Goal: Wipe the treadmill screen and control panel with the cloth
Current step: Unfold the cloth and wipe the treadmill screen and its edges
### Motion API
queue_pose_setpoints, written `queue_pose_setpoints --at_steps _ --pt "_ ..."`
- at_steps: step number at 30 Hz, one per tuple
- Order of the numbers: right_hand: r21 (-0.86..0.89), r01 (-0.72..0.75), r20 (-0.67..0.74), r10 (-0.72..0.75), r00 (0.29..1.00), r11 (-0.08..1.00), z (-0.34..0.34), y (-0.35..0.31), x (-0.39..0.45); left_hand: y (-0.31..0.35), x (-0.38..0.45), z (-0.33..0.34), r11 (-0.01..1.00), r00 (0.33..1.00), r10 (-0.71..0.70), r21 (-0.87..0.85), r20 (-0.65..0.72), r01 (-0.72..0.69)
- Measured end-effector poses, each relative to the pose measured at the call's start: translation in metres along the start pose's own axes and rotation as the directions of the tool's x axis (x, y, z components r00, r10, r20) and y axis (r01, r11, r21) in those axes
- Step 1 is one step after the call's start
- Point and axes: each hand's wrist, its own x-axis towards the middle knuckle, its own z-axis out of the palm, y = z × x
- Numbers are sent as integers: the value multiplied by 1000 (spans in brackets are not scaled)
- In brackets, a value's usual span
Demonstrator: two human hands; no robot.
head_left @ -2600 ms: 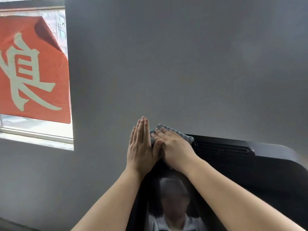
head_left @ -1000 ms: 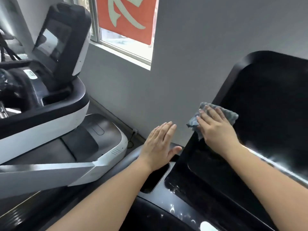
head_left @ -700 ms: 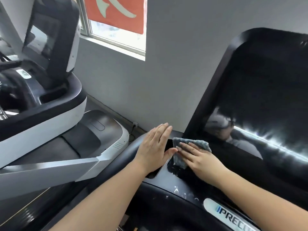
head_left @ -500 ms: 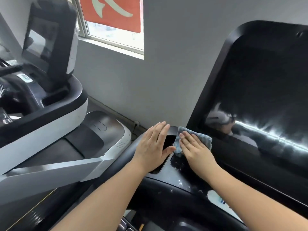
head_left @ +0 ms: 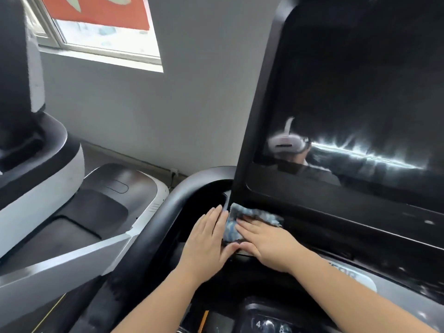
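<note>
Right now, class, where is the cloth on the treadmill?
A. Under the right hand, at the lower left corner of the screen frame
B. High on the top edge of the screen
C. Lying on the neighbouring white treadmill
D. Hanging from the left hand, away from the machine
A: the right hand lies flat on the cloth at the lower left corner of the screen, while the left hand rests open beside it.

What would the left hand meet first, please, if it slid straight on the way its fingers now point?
Probably the dark recess at the console's left end, right ahead of the left hand; past it stands the screen frame. Depth is hard to judge.
</note>
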Motion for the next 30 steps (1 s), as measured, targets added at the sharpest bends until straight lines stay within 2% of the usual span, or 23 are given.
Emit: queue_pose_setpoints --at_steps 3,7,10,14,17,20,22,24,26,30 --pt "-47 -40 -106 35 994 998 11 37 -42 14 12 7 998 998 57 -34 18 -57" --pt "-44 -218 -59 215 975 975 28 85 -115 31 53 10 998 997 58 -17 -44 -59" --pt "-50 -262 -73 258 963 964 30 100 -147 39 88 8 984 975 175 66 -137 -167" --pt "-15 -257 -59 255 965 966 23 94 -144 62 130 0 886 852 462 170 -247 -432" --pt "-46 -237 -82 233 969 970 20 92 -132 81 154 -1 807 772 587 246 -243 -536" --pt "-1 -122 -126 120 985 993 23 84 -108 100 185 -7 744 709 664 311 -238 -592" --pt "110 -47 -133 61 989 993 17 71 -84 112 204 -12 688 667 717 358 -202 -631" --pt "193 -49 -119 72 990 980 12 66 -71 123 216 -13 594 603 788 413 -125 -691" --pt "184 -46 -135 72 988 982 13 72 -76 124 218 -14 517 547 834 439 -66 -735" --pt "147 -80 -149 102 983 986 32 111 -138 123 219 -16 443 485 874 431 -15 -786"
